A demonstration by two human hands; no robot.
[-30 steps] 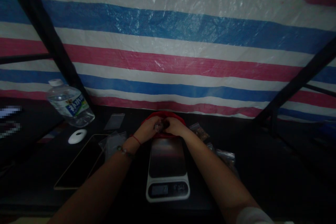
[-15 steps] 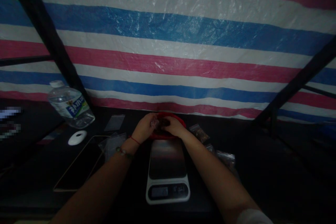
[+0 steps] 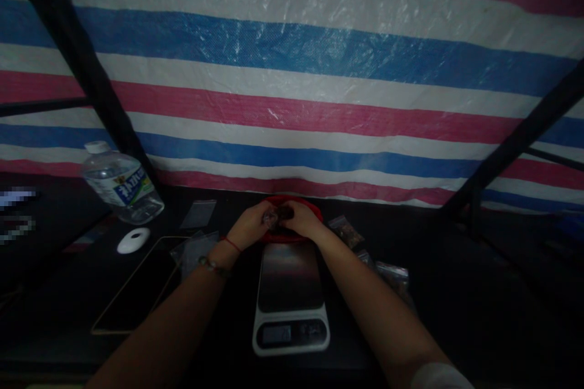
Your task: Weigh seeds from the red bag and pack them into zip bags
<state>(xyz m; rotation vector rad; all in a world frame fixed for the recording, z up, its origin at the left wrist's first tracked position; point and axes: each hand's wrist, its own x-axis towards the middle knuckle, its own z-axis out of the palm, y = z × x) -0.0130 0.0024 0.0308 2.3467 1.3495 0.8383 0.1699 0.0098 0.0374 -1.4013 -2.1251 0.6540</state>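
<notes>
Both hands meet over a red dish [image 3: 314, 205] at the back of the black table. My left hand [image 3: 250, 225] is closed on a small clear plastic bag [image 3: 271, 217] that looks pinkish brown inside. Close against the bag's mouth, my right hand [image 3: 305, 220] has its fingers curled together at a dark brown clump [image 3: 286, 213]; the dim light hides what exactly it grips. A white kitchen scale [image 3: 291, 298] with a dark plate stands just in front of the dish, between my forearms.
Filled zip bags [image 3: 347, 232] lie right of the dish, partly behind my right arm. Empty zip bags [image 3: 197, 250] rest by a dark tablet-like slab [image 3: 137, 285] at left. Near them are a white mouse-shaped object [image 3: 134, 240] and a large clear bottle [image 3: 123, 185]. Striped sheeting [image 3: 310, 109] closes the back.
My left hand has shifted slightly, and the bag now sits a little lower and closer to my right fingers. The right hand stays almost in place.
</notes>
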